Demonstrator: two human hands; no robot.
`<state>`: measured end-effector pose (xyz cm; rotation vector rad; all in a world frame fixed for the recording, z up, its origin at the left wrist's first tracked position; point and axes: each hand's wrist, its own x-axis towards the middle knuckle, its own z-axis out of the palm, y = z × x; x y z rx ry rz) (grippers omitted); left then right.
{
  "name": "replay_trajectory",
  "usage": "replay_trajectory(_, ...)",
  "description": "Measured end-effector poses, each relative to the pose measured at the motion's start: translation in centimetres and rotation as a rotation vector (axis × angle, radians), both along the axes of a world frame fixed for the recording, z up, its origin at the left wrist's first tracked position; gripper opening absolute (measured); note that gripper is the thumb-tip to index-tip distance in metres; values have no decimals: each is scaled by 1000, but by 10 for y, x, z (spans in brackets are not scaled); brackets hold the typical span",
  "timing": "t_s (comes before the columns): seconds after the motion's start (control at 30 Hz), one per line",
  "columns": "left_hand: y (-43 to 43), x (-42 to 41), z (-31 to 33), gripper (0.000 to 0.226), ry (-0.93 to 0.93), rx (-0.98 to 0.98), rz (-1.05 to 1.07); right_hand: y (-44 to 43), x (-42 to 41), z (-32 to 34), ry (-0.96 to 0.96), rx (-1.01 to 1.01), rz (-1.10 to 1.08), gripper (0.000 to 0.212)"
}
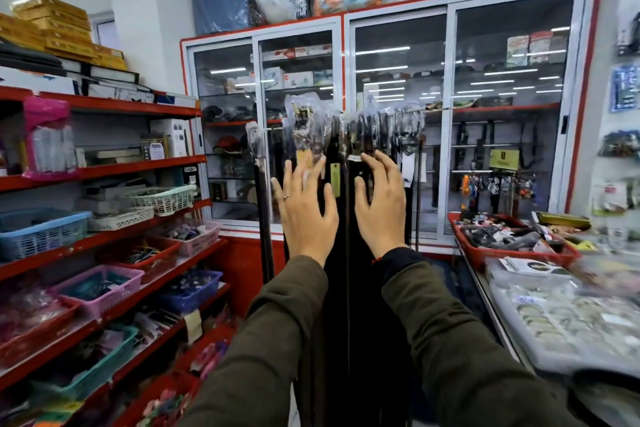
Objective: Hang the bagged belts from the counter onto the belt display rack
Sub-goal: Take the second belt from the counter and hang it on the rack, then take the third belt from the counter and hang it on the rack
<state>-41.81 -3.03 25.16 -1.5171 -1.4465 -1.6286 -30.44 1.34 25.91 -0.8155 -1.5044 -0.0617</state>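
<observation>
Straight ahead stands the belt display rack [436,108], its top bar crowded with several black belts in clear plastic bags [346,218] that hang down toward the floor. One bagged belt [258,163] hangs alone at the rack's left end. My left hand [306,208] is raised in front of the hanging belts with fingers spread, a ring on one finger, holding nothing. My right hand [381,204] is beside it, fingers apart, fingertips at the belts' upper part near a white tag. A green tag [335,179] dangles between my hands.
Red shelves [104,163] with plastic baskets of small goods run along the left. A glass-door cabinet [398,114] stands behind the rack. On the right, a counter [498,319] carries a red tray [512,255] of items and packaged bangles.
</observation>
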Motion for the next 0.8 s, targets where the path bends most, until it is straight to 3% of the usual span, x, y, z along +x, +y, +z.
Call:
replay_trajectory(0.13,2,30,-39,51,196,-79,5,-1,46,-45,-146,-20,-209,45)
replay_trajectory(0.4,6,131,-119,54,253,-297,-163,-25,162,-131,-320,-199,-450,47)
replay_trajectory(0.8,-13,285,-230,52,355,-705,-447,-75,346,-238,-434,-726,-677,51)
